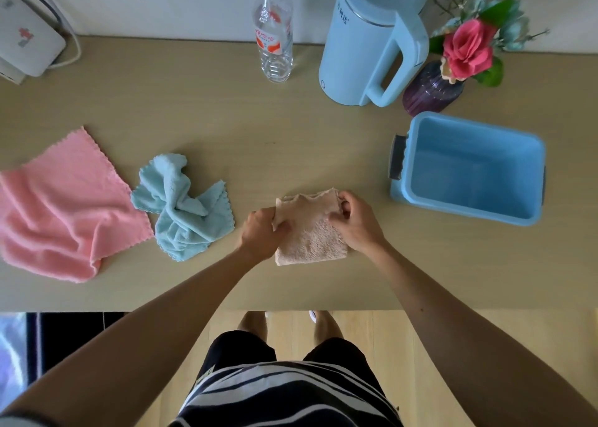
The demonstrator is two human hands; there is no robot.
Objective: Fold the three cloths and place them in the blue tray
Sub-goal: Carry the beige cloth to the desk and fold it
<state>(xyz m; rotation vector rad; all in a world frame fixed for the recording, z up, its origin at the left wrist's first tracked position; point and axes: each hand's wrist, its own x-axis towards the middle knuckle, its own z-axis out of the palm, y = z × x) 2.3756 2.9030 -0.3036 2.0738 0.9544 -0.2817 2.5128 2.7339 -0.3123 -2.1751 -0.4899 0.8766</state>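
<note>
The wooden desk point(226, 109) fills most of the view, and both bare forearms reach up over its near edge, converging toward the middle. The pink cloth point(61, 206) lies loosely spread at about nine o'clock, rumpled, one corner pointing toward the far edge. The blue tray point(469, 167) sits at about three o'clock with nothing in it, its long axis running roughly from ten to four o'clock, a grey handle on its left end. Behind it, toward one o'clock, stand a pale blue kettle point(372, 38), handle turned toward the person, and a purple vase point(430, 89) of flowers; a clear plastic bottle point(275, 34) stands at twelve o'clock.

The light blue cloth point(184, 209) lies bunched and twisted just right of the pink one, their edges touching. The beige cloth point(310, 229) rests folded at the centre, a compact rectangle slightly longer from near to far, its scalloped edge facing twelve o'clock. The left hand point(262, 232) is closed, pinching the cloth's left edge, knuckles up. The right hand point(356, 222) curls over the far right corner, fingers gripping the fabric.
</note>
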